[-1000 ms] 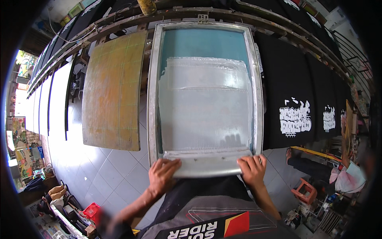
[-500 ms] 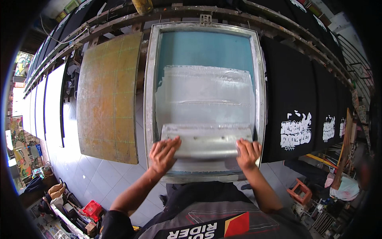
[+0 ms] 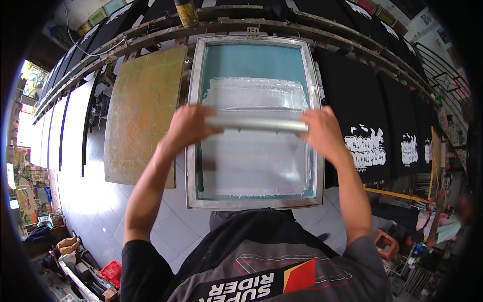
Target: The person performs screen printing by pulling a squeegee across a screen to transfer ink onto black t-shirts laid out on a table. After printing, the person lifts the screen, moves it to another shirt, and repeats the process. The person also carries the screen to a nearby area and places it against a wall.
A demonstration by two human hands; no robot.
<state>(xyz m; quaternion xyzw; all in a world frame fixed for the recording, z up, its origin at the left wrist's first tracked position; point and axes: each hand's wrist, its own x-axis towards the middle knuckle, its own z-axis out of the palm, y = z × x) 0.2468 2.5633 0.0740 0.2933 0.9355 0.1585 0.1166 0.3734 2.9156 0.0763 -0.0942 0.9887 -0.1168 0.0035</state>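
Observation:
A silver squeegee [image 3: 254, 124] spans the middle of a screen frame [image 3: 316, 191], motion-blurred, with my left hand [image 3: 193, 126] gripping one end and my right hand [image 3: 317, 130] the other. Inside the metal frame, teal mesh [image 3: 254, 58] shows at the far end and along the sides. A broad layer of white ink [image 3: 251, 168] covers most of the mesh, with ridges across its upper part and a rough border around it.
A yellowed board [image 3: 141, 110] and white boards [image 3: 75, 126] lie to the left. Black shirts with white prints [image 3: 363, 148] lie on boards to the right. Behind run rails [image 3: 151, 35] bearing a yellow container [image 3: 186, 12]. A red stool [image 3: 386, 245] and clutter fill the lower right.
Both my hands have moved away from my body with the squeegee, from the frame's near edge to about its middle. The squeegee now shows as a narrower bar.

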